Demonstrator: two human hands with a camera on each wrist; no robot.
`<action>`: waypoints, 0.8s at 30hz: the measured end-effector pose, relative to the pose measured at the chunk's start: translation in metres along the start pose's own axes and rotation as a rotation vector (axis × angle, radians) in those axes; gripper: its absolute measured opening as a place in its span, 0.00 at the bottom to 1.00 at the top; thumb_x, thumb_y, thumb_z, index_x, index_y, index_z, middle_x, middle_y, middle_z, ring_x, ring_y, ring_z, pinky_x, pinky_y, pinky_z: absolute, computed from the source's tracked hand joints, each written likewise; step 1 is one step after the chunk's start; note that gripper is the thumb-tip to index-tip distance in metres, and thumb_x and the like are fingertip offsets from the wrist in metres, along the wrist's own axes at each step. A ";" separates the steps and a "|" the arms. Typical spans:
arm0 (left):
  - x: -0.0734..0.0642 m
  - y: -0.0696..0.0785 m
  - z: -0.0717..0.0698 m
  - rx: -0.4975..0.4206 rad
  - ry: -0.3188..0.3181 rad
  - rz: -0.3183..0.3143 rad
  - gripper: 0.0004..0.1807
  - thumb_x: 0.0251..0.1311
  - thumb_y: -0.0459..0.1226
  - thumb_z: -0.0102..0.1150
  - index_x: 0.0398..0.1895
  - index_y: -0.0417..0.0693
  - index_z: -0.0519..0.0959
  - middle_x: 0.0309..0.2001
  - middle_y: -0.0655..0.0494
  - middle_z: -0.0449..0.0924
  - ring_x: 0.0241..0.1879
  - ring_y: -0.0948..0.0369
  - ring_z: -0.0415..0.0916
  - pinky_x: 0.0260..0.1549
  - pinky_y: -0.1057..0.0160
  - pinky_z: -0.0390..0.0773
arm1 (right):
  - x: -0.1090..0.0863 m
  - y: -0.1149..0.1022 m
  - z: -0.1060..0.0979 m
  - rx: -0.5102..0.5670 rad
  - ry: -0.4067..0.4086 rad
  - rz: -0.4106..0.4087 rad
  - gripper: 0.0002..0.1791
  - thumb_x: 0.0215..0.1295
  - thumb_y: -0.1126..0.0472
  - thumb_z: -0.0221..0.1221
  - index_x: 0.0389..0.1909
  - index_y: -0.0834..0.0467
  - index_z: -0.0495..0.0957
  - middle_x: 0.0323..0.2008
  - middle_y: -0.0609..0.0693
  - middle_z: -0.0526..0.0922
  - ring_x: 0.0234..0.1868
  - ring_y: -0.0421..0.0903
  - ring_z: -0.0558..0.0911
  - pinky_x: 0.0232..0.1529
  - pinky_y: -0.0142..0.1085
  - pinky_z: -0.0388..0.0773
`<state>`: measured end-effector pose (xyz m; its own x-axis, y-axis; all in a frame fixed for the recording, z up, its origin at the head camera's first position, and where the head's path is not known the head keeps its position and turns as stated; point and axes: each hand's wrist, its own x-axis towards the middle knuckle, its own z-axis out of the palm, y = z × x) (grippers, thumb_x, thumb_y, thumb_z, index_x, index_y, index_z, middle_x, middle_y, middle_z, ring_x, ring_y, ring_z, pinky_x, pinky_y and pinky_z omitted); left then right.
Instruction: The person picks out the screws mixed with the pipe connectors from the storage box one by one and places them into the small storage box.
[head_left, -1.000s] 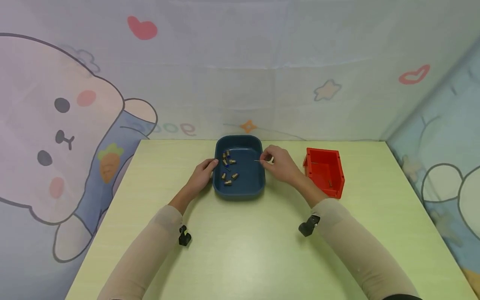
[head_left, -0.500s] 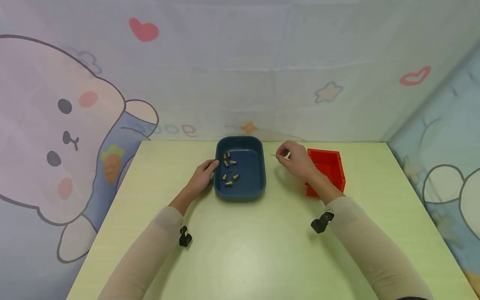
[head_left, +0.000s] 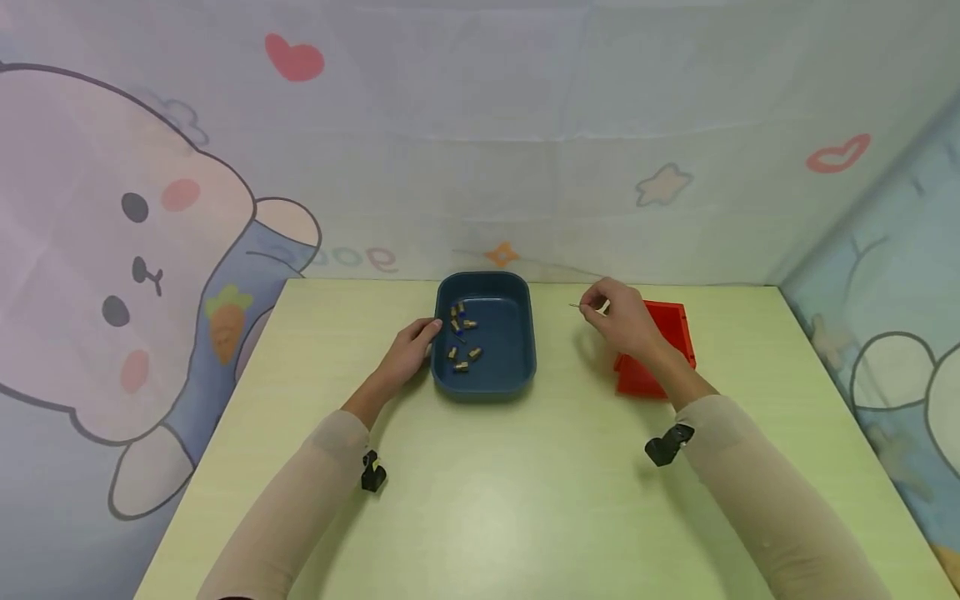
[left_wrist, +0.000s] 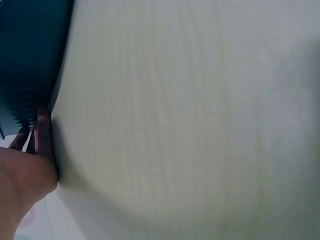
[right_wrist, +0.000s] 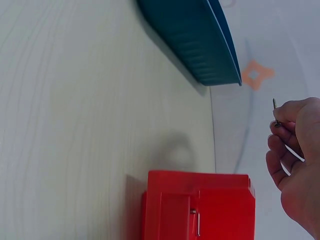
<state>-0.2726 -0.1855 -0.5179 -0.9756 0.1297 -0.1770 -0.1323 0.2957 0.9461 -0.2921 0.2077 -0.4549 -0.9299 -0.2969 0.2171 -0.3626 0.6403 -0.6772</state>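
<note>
A small screw is pinched between the thumb and forefinger of my right hand, its pointed end sticking out to the left in the head view. That hand hovers just above and left of the red bin, partly covering it. My left hand grips the left wall of the dark blue tray, thumb on the rim and fingers against the outside. Several brass fittings, some with blue ends, lie in the tray's left half near a small dark screw.
Inside the red bin lies a thin metal piece. Both containers stand on a pale wooden table against a printed cloth backdrop. Between tray and bin runs a strip of bare tabletop.
My right hand has moved right from the tray's right rim to the red bin, carrying the screw. The left hand has stayed on the tray.
</note>
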 end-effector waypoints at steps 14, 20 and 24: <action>-0.001 0.003 0.003 0.011 0.012 0.012 0.35 0.82 0.57 0.46 0.78 0.42 0.68 0.76 0.42 0.69 0.76 0.46 0.64 0.76 0.45 0.63 | -0.009 0.016 -0.026 -0.010 0.037 0.023 0.05 0.78 0.65 0.60 0.46 0.64 0.80 0.44 0.58 0.81 0.46 0.56 0.80 0.50 0.47 0.78; -0.001 0.002 0.003 0.009 0.006 0.007 0.38 0.80 0.60 0.46 0.79 0.43 0.67 0.76 0.43 0.68 0.77 0.46 0.63 0.77 0.46 0.61 | -0.011 0.027 -0.034 -0.026 0.061 0.037 0.06 0.78 0.65 0.59 0.46 0.66 0.80 0.44 0.60 0.81 0.46 0.57 0.79 0.53 0.52 0.79; -0.001 0.001 0.003 0.000 -0.001 0.007 0.38 0.81 0.60 0.46 0.80 0.43 0.66 0.77 0.42 0.67 0.78 0.46 0.62 0.78 0.45 0.60 | -0.014 0.035 -0.039 -0.038 0.070 0.055 0.07 0.79 0.63 0.59 0.47 0.65 0.80 0.44 0.60 0.82 0.46 0.57 0.79 0.51 0.52 0.79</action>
<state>-0.2713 -0.1824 -0.5180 -0.9763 0.1328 -0.1710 -0.1258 0.2950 0.9472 -0.2946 0.2621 -0.4544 -0.9499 -0.2115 0.2300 -0.3120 0.6812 -0.6622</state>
